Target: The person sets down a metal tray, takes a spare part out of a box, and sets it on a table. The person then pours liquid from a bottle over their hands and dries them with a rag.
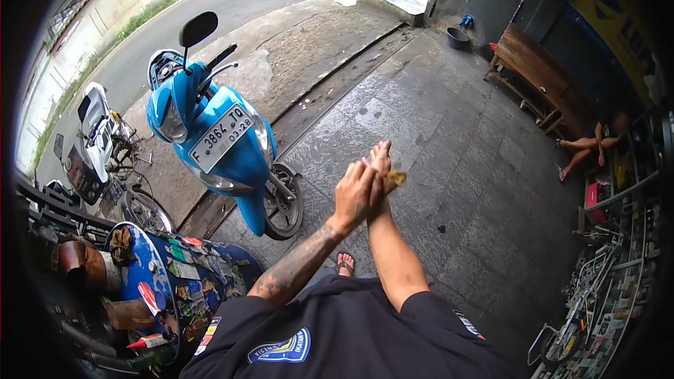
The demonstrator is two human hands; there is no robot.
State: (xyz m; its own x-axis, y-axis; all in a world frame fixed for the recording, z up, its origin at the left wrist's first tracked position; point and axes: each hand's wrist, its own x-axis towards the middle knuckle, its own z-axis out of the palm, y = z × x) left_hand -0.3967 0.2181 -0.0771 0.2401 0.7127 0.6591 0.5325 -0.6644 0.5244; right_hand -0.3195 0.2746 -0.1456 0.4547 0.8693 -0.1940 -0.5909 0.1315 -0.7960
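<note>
Both of my hands meet in front of me above the tiled floor. My left hand (354,193) is closed over the back and wrist of my right hand (380,159). A crumpled yellowish-brown rag (397,178) sticks out on the right side, pressed between my left hand and my right wrist; most of it is hidden. The fingers of my right hand point forward, stretched out past the left knuckles. To the left of my hands stands a blue scooter (228,137) with a number plate (222,138) on its front.
A blue drum (151,260) covered with stickers and packets stands at lower left, with metal parts on top. Behind it is a partly stripped motorcycle (95,144). A person (593,144) sits at right near a wooden bench (537,74). Shelves (625,274) line the right edge.
</note>
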